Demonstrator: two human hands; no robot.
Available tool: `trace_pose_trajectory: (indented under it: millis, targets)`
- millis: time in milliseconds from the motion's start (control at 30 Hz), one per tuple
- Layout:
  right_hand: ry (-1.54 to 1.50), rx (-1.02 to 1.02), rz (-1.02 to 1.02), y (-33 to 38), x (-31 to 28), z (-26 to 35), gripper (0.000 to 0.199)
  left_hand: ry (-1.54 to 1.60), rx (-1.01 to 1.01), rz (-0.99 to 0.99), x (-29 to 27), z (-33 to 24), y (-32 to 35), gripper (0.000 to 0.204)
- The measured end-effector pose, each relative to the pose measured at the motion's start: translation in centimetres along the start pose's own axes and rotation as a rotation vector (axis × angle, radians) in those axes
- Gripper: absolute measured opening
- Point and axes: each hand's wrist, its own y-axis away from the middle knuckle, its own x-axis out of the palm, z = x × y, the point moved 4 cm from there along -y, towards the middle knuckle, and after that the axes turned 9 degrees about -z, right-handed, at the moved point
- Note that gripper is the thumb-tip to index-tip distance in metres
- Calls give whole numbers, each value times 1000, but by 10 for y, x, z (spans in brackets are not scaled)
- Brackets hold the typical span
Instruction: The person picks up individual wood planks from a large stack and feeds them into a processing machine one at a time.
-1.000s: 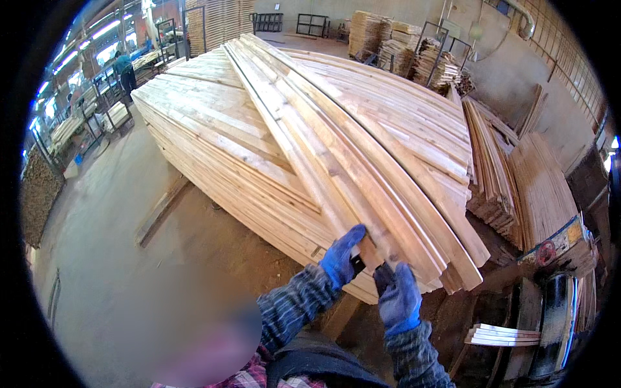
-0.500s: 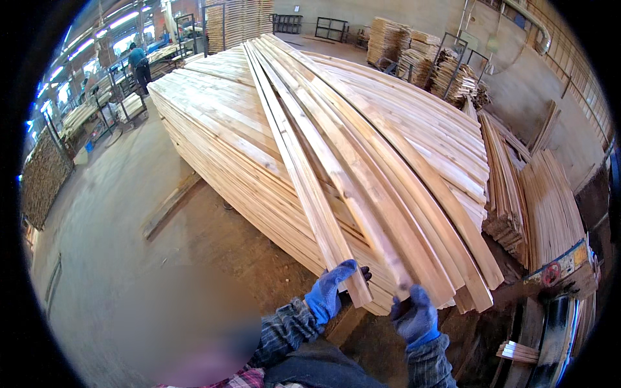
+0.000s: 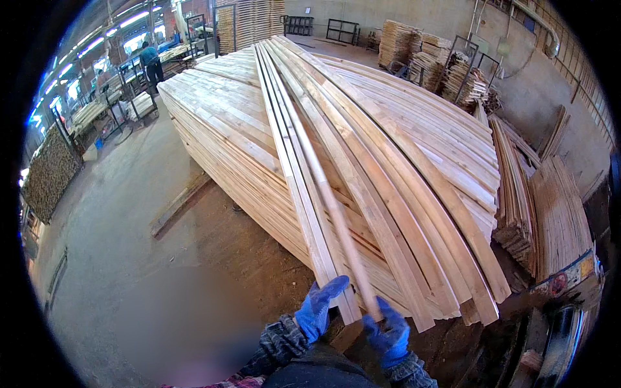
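Note:
My left hand [image 3: 315, 310], in a blue work glove, is closed around the near ends of a few long, narrow wooden boards [image 3: 306, 223] lying side by side. Just to its right, my gloved right hand [image 3: 389, 331] grips the near end of a single wooden strip [image 3: 344, 240], its thumb and fingers at either side. A narrow gap separates this strip from the left hand's boards. Further right, several loose long boards [image 3: 388, 216] fan out toward me. All of them rest on a large, wide stack of lumber [image 3: 223, 145]. The palm sides of both gloves are hidden.
Leaning boards [image 3: 559, 207] and a machine part with a red knob [image 3: 561, 281] are at the right. A timber beam [image 3: 180, 204] lies on the floor at left. More lumber stacks [image 3: 398, 44] stand against the back wall. Another person [image 3: 151, 64] stands far left.
My right hand has shifted left, bringing the strip's near end closer to the left hand's boards. A gap has widened between that strip and the fanned boards. The view has shifted slightly.

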Motion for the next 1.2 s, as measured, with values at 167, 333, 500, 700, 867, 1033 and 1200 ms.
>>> trace_pose_trajectory:
  millis: [167,333,500,700,867,1033,1200]
  targets:
    - [-158,92,293,-19,5,10,40,141,-38,124,-1,9,-3,75]
    - [26,-140,182,-39,52,-9,67,334,-81,283,1,9,-18,87]
    - [283,-332,437,-83,67,39,99,183,10,263,-10,-4,-33,97]
    - [-38,-171,505,-181,107,88,115,507,-240,648,16,34,-7,97]
    - [415,-19,550,-222,159,111,117,-413,265,514,-42,152,6,63]
    - [414,-135,471,-182,132,91,106,-777,-348,699,-20,101,45,51]
    - [462,-219,411,-97,58,58,99,-1582,360,733,-32,-33,16,40]
